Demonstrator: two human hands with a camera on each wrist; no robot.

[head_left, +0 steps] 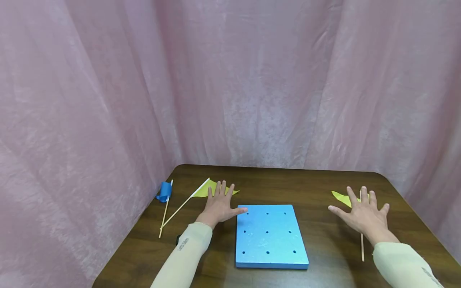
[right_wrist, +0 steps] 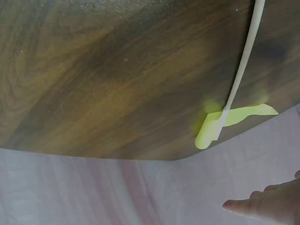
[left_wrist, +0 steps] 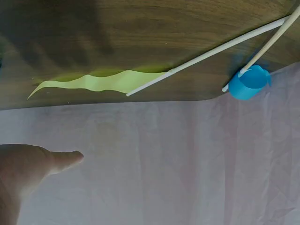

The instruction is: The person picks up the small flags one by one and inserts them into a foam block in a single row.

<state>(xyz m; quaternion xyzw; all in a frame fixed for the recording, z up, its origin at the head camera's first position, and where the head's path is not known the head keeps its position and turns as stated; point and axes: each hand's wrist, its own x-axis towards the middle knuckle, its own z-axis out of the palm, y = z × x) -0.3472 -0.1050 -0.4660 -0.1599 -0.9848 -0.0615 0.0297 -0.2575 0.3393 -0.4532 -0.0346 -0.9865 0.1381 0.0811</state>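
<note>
My left hand (head_left: 219, 206) hovers with fingers spread near the upper left corner of a blue board (head_left: 267, 242) that has rows of small holes. Just beyond that hand lies a yellow flag (head_left: 202, 189) on a thin stick, its tip partly hidden behind my fingers. A blue flag (head_left: 165, 191), curled round its stick, lies farther left, and the two sticks cross at their lower ends. My right hand (head_left: 365, 216), fingers also spread, is over another yellow flag (head_left: 341, 198) and covers part of its stick. Neither hand holds anything.
The brown wooden table (head_left: 324, 182) has rounded far corners. Pink curtains (head_left: 266, 100) hang behind it and along both sides.
</note>
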